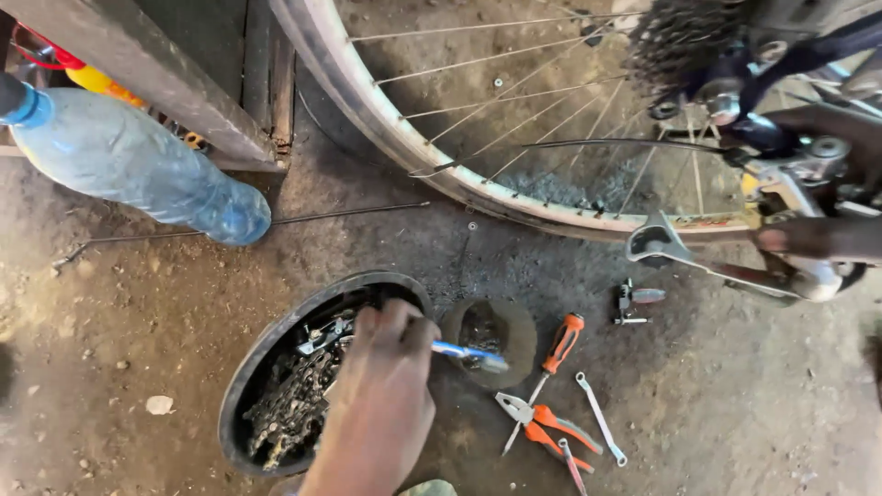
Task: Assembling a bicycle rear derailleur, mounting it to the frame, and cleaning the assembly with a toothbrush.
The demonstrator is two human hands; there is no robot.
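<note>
My left hand (381, 395) reaches in from the bottom and grips a blue-handled brush (464, 352). Its bristle end points right, over a small round pot (519, 317) of dark grime. Below the hand sits a black bowl (241, 386) holding a greasy bicycle chain (289, 404). At the right edge my right hand (818, 241) is closed on an open-ended spanner (661, 243). The spanner lies against the bicycle wheel rim (413, 152), just below the rear derailleur (818, 161) and cassette (684, 37).
On the dirt floor lie an orange-handled screwdriver (562, 342), orange pliers (542, 422), a small silver wrench (599, 418), a small tool (634, 301) and a loose spoke (349, 213). A blue-tinted plastic bottle (129, 161) lies at the left beside a metal frame (147, 64).
</note>
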